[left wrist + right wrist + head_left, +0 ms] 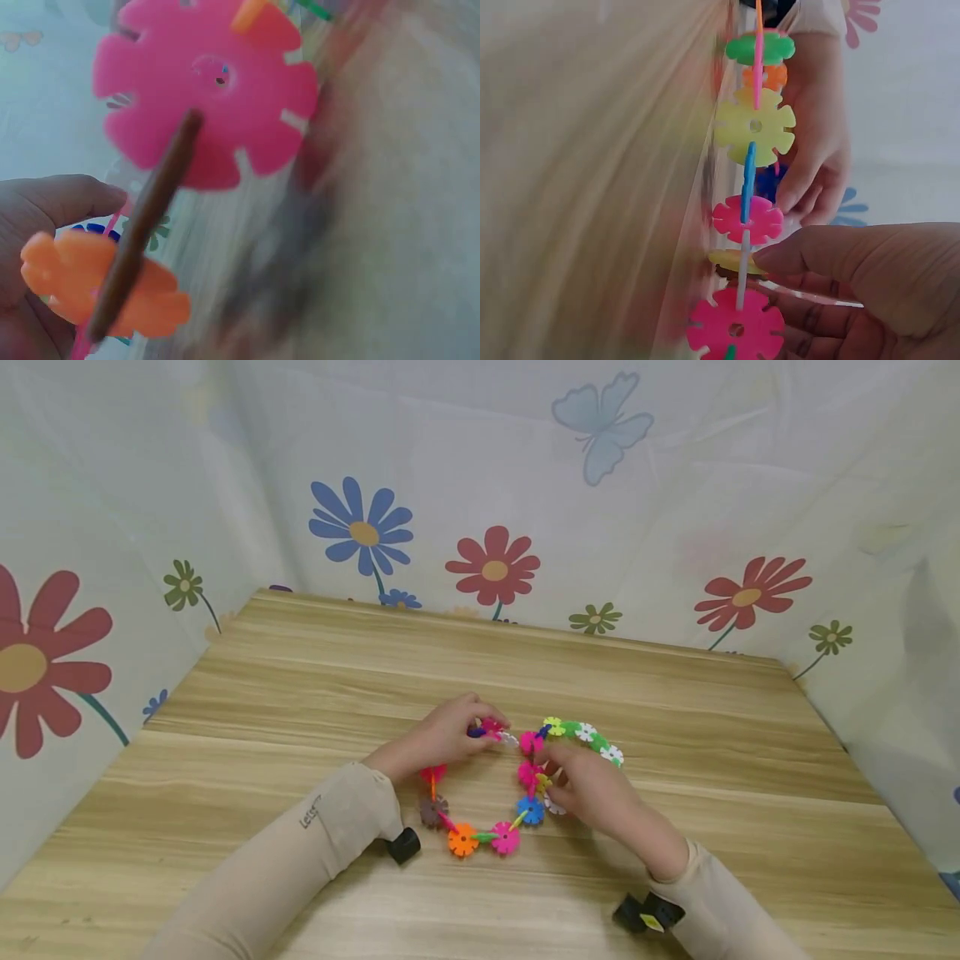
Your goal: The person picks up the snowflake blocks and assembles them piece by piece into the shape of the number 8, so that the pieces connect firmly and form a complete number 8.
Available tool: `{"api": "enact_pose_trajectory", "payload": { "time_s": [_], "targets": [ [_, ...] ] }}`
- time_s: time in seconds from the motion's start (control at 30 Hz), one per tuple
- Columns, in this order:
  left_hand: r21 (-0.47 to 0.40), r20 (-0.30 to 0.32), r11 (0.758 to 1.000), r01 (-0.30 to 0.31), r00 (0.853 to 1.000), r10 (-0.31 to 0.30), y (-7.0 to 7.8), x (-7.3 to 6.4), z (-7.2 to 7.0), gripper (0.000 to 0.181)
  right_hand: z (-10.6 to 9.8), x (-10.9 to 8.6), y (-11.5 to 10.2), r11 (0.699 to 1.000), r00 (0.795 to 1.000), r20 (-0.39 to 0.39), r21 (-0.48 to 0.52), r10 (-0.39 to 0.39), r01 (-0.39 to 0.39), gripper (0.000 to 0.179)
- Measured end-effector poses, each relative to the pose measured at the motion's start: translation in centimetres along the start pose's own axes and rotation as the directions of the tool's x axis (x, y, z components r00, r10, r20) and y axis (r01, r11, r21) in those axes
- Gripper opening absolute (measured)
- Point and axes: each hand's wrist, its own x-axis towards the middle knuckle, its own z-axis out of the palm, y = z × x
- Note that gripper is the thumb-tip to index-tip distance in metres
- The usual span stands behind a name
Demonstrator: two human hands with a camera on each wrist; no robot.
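Observation:
Several notched plastic snowflake discs are slotted together into a colourful chain, curved in a ring on the table. My left hand (446, 731) pinches the chain's far left part, beside a pink disc (492, 727) and a white disc (509, 739). In the left wrist view, an orange disc (150, 300) and a brown disc (146, 225) hang close to that hand's thumb. On the ring's right side, my right hand (592, 781) grips the chain, its thumb against a yellow disc (733, 261) between two pink discs. Its other fingertips are partly hidden behind the discs.
A further arc of green and white discs (586, 732) curves out beyond the right hand. The wooden table (300, 652) meets a flower-printed cloth (450, 460) at its back and sides. Black wrist cameras (405, 845) hang below both sleeves.

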Motion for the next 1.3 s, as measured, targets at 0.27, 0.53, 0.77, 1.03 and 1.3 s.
{"api": "enact_pose_trajectory", "payload": {
  "time_s": [0.27,0.53,0.77,1.03,1.3],
  "targets": [
    [-0.016,0.004,0.999,-0.036,0.999,0.037,-0.2,-0.1,0.2,0.014,-0.4,1.2,1.6,0.999,1.000,-0.008,0.041,0.004,-0.003,0.022],
    [-0.018,0.008,0.998,-0.055,0.998,0.055,-0.1,-0.1,0.3,0.008,-0.5,2.0,2.6,0.996,1.000,-0.015,0.087,-0.014,0.015,0.021],
    [-0.014,0.043,0.998,-0.056,0.997,0.057,-0.1,-0.1,0.6,0.012,-0.5,2.4,2.9,0.990,0.999,0.015,0.135,-0.030,0.028,0.025],
    [0.038,0.028,0.997,-0.064,0.998,0.063,0.1,-0.3,0.7,0.009,0.7,2.8,2.6,0.980,0.999,-0.030,0.199,0.025,-0.018,0.026],
    [0.109,-0.013,0.990,-0.092,0.996,0.094,-0.2,-0.3,1.1,0.009,1.8,3.2,1.8,0.989,0.992,-0.124,0.148,0.004,0.015,0.028]
  ]
}}
